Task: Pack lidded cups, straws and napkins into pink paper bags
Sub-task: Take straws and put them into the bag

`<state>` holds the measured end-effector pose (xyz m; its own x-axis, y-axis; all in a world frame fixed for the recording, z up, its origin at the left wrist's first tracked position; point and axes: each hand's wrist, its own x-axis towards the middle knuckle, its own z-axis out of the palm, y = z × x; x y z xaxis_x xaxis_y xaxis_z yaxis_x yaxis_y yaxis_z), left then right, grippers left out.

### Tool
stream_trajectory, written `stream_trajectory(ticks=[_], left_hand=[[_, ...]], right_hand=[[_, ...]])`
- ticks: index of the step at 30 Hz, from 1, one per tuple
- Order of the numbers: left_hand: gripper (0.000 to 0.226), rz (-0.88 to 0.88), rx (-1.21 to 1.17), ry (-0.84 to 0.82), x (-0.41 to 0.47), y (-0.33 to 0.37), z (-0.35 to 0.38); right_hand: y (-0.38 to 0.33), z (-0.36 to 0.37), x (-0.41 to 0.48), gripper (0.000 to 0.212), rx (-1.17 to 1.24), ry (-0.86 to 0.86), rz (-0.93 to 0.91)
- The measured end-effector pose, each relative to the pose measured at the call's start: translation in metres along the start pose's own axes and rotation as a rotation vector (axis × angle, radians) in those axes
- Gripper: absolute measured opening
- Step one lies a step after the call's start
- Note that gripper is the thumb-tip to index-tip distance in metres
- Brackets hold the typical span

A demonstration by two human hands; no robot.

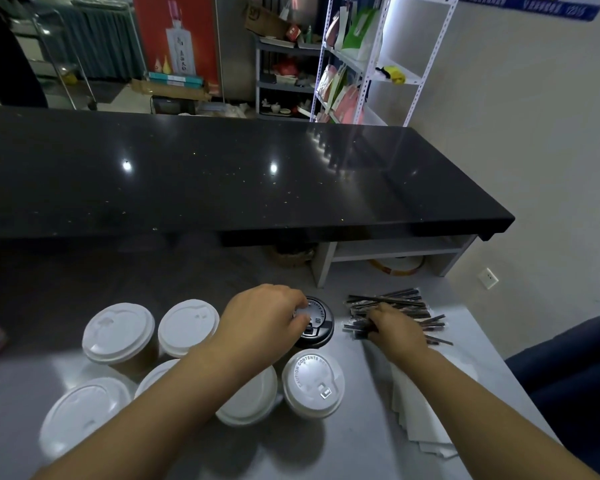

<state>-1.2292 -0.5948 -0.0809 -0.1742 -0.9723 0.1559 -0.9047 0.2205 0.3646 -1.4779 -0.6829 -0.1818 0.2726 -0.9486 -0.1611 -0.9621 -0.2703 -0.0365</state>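
Several lidded paper cups stand on the grey counter (326, 452). Most have white lids, such as one at the front (313, 382) and one at the left (118, 332). My left hand (267, 315) rests its fingers on the rim of a black-lidded cup (319, 325) at the back of the group. To the right lies a pile of wrapped dark straws (399, 306). My right hand (395, 329) is down on that pile with its fingers closing around straws. White napkins (416, 414) lie stacked under my right forearm. No pink bag lies on the counter.
A raised black stone countertop (222, 174) runs across behind the grey counter. White shelving (371, 60) at the back right holds pink and green bags. A wall with a socket (487, 278) is at the right. Dark blue fabric (568, 368) borders the counter's right edge.
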Motion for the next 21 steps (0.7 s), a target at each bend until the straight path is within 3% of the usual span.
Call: stream_trajectory(ticks=[15,21], left_hand=[[0.025,-0.033,-0.022,0.017,-0.012,-0.006,-0.003],[0.023,-0.012,-0.057,0.050,-0.023,-0.017,-0.020]], right_hand=[[-0.004,-0.020,0.002,0.008,-0.017,0.077,0.003],[-0.021,-0.042,-0.004,0.015,0.022,0.123,0.033]])
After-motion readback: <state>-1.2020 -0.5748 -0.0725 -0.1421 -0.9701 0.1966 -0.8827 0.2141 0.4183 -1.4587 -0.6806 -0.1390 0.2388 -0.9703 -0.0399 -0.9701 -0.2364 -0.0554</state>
